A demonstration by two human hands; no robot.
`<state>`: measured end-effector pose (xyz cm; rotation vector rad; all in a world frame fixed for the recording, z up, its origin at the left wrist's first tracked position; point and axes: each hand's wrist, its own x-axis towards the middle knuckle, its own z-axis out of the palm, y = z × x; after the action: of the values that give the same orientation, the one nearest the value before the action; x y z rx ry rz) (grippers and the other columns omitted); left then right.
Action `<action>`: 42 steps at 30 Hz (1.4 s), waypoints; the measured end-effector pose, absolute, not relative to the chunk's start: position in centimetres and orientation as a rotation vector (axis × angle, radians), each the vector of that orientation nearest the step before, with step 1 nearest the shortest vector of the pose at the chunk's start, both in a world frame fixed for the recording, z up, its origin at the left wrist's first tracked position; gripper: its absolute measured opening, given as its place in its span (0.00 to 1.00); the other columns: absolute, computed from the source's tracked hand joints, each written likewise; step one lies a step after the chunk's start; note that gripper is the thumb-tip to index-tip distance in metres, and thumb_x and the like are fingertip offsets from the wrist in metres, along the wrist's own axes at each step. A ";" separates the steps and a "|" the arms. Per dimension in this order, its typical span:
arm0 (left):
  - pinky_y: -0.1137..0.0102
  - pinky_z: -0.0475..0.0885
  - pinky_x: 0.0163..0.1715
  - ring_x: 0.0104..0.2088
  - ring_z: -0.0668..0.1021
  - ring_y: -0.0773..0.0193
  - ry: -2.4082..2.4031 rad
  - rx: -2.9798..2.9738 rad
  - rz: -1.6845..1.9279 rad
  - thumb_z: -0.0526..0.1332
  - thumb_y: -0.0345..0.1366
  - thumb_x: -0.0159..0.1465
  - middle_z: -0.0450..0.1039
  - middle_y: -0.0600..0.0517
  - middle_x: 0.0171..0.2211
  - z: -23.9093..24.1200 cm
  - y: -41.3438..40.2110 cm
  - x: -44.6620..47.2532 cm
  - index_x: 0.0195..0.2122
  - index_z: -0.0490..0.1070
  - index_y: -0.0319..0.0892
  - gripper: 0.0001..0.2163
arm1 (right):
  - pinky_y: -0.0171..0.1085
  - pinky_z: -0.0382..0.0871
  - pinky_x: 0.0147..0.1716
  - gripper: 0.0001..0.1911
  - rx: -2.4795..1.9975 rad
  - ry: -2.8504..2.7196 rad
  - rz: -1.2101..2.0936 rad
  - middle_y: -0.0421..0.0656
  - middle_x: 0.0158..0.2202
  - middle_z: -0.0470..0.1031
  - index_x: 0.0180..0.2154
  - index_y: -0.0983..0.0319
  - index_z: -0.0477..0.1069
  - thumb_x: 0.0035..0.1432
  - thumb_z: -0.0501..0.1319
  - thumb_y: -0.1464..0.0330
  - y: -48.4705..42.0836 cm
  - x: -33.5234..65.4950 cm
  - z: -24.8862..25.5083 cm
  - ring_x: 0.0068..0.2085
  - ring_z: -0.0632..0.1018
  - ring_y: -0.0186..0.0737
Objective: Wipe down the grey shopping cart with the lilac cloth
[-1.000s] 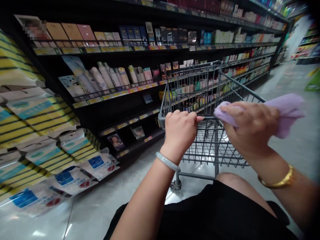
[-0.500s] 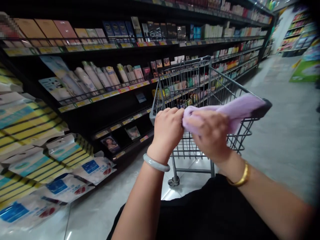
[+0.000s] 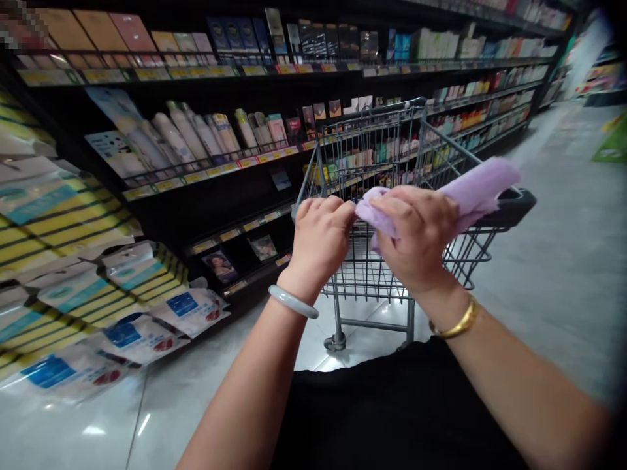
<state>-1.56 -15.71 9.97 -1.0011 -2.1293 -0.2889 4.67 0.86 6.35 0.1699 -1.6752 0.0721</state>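
Observation:
A wire shopping cart (image 3: 375,274) stands right in front of me, its dark handle running crosswise under my hands. My left hand (image 3: 323,228) is closed around the left part of that handle, a pale bangle on its wrist. Beside it, my right hand (image 3: 416,235) grips a bunched lilac cloth (image 3: 482,186), with a gold bracelet on that wrist. Part of the cloth sticks out to the right above the handle's right end; another fold pokes out next to my left hand. What the palms touch is hidden.
Long dark shelves (image 3: 235,166) with bottles and boxes run along the left and ahead. At the near left hang several yellow-and-white packages (image 3: 68,274). Grey shiny floor (image 3: 548,261) stretches to the right, with a green display (image 3: 612,140) at the far right edge.
My right hand and the cloth have risen slightly, and the cloth's free end has lifted off the handle's right end. My left hand stays on the handle. The view has shifted a little.

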 end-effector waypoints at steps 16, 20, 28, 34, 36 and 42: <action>0.67 0.68 0.50 0.45 0.76 0.64 -1.975 -1.002 -0.715 0.51 0.40 0.75 0.78 0.51 0.43 8.6 -20.0 -4.3 0.43 0.76 0.44 0.14 | 0.61 0.64 0.60 0.20 0.215 -1.640 0.142 0.49 0.58 0.73 0.54 0.57 0.71 0.59 0.66 0.69 -1.9 3.1 6.4 0.63 0.71 0.58; 0.59 0.55 0.67 0.47 0.76 0.64 -1.933 -0.961 -0.728 0.52 0.42 0.75 0.77 0.53 0.42 7.9 -20.6 -5.0 0.42 0.77 0.46 0.14 | 0.58 0.67 0.57 0.15 0.311 -1.693 0.082 0.44 0.57 0.75 0.49 0.52 0.75 0.60 0.65 0.71 -2.7 3.0 4.7 0.57 0.76 0.53; 0.62 0.65 0.58 0.43 0.75 0.61 -1.961 -1.024 -0.719 0.47 0.42 0.76 0.75 0.51 0.38 7.5 -21.1 -5.7 0.43 0.74 0.45 0.17 | 0.49 0.77 0.49 0.28 0.773 -1.651 0.194 0.44 0.50 0.76 0.55 0.54 0.71 0.53 0.69 0.76 -4.7 2.7 3.8 0.50 0.79 0.48; 0.61 0.65 0.60 0.46 0.76 0.59 -1.929 -1.101 -0.752 0.49 0.40 0.75 0.76 0.48 0.41 6.8 -21.2 -5.7 0.47 0.75 0.43 0.15 | 0.57 0.71 0.56 0.25 0.502 -1.650 0.238 0.53 0.52 0.76 0.58 0.63 0.68 0.59 0.66 0.68 -5.2 1.2 6.7 0.55 0.76 0.58; 0.61 0.65 0.61 0.50 0.76 0.60 -1.894 -1.146 -0.807 0.50 0.38 0.75 0.77 0.48 0.45 6.6 -21.4 -6.0 0.49 0.74 0.42 0.14 | 0.55 0.71 0.55 0.22 0.561 -1.738 0.084 0.53 0.52 0.76 0.56 0.63 0.69 0.60 0.65 0.67 -5.6 1.2 5.7 0.55 0.77 0.57; 0.60 0.61 0.68 0.63 0.70 0.60 -1.839 -1.189 -0.904 0.49 0.38 0.75 0.75 0.48 0.55 5.8 -21.6 -7.0 0.51 0.73 0.43 0.14 | 0.49 0.71 0.51 0.23 0.741 -1.725 -0.066 0.47 0.50 0.76 0.55 0.56 0.69 0.59 0.66 0.71 -4.8 1.4 4.2 0.50 0.78 0.49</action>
<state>-6.96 -21.58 5.78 -1.1894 -1.8395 -0.9040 1.43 -4.84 4.16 0.7414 -1.7246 -0.0658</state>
